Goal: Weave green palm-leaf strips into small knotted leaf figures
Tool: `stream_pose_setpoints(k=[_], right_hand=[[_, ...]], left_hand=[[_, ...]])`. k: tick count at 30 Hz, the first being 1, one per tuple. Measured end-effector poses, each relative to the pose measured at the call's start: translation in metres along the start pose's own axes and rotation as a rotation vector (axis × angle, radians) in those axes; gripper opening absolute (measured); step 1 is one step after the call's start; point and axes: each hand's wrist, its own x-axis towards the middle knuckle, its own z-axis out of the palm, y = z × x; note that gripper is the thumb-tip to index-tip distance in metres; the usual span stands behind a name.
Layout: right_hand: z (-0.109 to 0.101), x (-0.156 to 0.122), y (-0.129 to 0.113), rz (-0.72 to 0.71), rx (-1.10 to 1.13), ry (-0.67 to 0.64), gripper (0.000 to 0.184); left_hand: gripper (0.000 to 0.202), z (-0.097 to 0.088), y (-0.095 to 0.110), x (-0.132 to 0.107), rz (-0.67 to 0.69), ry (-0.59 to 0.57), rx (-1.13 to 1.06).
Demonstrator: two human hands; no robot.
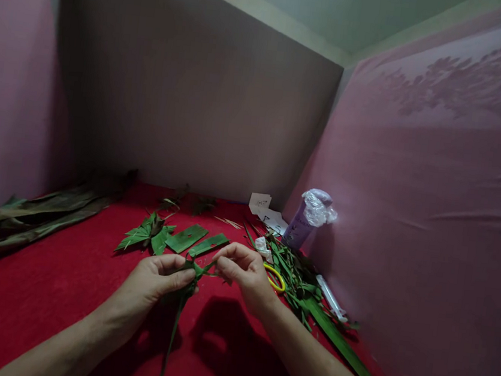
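Observation:
My left hand (154, 279) and my right hand (243, 272) meet over the red cloth (62, 287), both pinched on a folded green leaf strip (193, 272). The strip's long tail (169, 342) hangs down toward me between my forearms. The left thumb and fingers clamp the folded knot from the left. From the right, the other hand's fingertips pull a thin end of it.
Cut leaf pieces (185, 238) and a folded leaf shape (148, 234) lie just beyond my hands. Long dried leaves (30, 214) lie at the left. At the right are green leaf scraps (299, 278), yellow-handled scissors (274, 277), a purple cup (303, 224), and paper slips (266, 211).

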Motion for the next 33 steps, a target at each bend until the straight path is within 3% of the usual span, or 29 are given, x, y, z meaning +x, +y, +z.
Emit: stream_pose_setpoints(k=[3,6,11,18,27,33], right_hand=[[-0.005,0.002,-0.004,-0.030,-0.055,-0.056,0.014],[-0.007,0.002,-0.009,-0.148,-0.251,-0.092,0.024],[-0.007,-0.001,-0.015,-0.312,-0.538,-0.185,0.010],[-0.009,-0.002,-0.018,-0.329,-0.614,-0.266,0.009],[-0.006,-0.004,-0.015,-0.405,-0.767,-0.272,0.016],[-0.002,-0.004,-0.007,-0.514,-0.900,-0.205,0.015]], left_hand=[[0.018,-0.001,-0.001,0.000,0.022,-0.018,0.065],[0.019,-0.002,-0.003,0.001,0.039,-0.022,0.110],[0.021,-0.001,-0.002,0.000,0.024,-0.035,0.137],[0.019,-0.001,-0.002,0.000,0.027,-0.087,0.175],[0.025,0.000,-0.002,0.000,0.028,-0.089,0.245],[0.028,-0.002,0.000,0.001,-0.011,-0.082,0.260]])
